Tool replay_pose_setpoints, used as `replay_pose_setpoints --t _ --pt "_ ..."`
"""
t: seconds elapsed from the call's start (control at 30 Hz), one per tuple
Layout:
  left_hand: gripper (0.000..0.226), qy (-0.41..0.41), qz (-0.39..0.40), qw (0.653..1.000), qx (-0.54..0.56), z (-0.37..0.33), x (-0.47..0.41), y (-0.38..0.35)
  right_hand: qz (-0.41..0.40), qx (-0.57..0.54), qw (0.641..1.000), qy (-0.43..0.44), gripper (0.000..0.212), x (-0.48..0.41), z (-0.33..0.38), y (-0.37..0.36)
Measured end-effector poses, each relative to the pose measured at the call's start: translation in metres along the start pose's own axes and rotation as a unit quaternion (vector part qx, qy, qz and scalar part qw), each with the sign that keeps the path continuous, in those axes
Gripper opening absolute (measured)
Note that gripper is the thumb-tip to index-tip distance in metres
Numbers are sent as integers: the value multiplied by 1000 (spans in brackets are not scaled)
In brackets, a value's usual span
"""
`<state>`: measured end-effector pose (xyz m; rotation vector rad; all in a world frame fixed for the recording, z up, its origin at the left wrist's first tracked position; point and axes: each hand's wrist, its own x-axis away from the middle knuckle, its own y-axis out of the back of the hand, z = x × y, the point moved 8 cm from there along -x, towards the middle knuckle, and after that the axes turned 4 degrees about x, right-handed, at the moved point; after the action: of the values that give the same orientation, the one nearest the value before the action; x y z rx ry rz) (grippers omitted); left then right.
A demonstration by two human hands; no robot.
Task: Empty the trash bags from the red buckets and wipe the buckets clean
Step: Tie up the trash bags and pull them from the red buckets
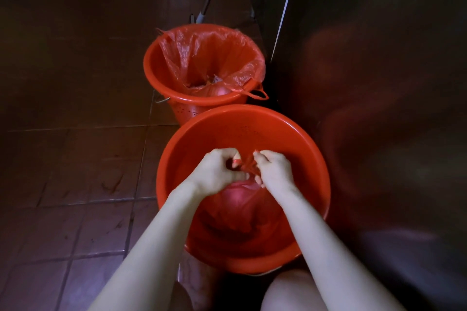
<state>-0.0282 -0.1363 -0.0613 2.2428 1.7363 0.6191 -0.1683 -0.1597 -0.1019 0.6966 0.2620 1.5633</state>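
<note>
While the red trash bag (240,207) sits inside the near red bucket (177,149), the left hand (217,171) and right hand (274,168) pinch its gathered neck, with the far lined bucket (151,68) just beyond on the tiled floor (75,159).

Near red bucket (177,159) holding gathered red bag (242,207), far bucket (154,68) lined with open bag (202,58)

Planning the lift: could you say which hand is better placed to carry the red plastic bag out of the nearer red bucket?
Probably the left hand: both pinch the red plastic bag at its neck, but tiled floor lies open leftward, while a dark panel crowds the right hand.
</note>
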Motion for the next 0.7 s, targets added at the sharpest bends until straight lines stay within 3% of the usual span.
replay_pose_setpoints --t 0.07,0.17,0.33,0.43,0.5,0.6,0.7 --pt "45 -55 -44 994 -89 -11 3 6 57 57 997 -8 38 1 -4 -10" --pt "48 -97 -68 991 -65 -15 9 10 131 89 987 -9 39 5 -4 -20" --pt "42 -59 -91 991 -74 -3 6 15 207 74 975 17 28 15 1 -31" --pt "36 -24 -130 988 -82 7 5 25 193 -20 980 36 25 18 7 -28" --pt "36 8 -143 988 -57 13 3 27 189 -7 980 61 22 21 9 -26" --pt "37 81 -149 984 61 26 2 22 143 45 983 106 38 23 14 -24" --pt "34 113 -161 963 183 33 5 20 75 0 987 144 39 24 28 -15"
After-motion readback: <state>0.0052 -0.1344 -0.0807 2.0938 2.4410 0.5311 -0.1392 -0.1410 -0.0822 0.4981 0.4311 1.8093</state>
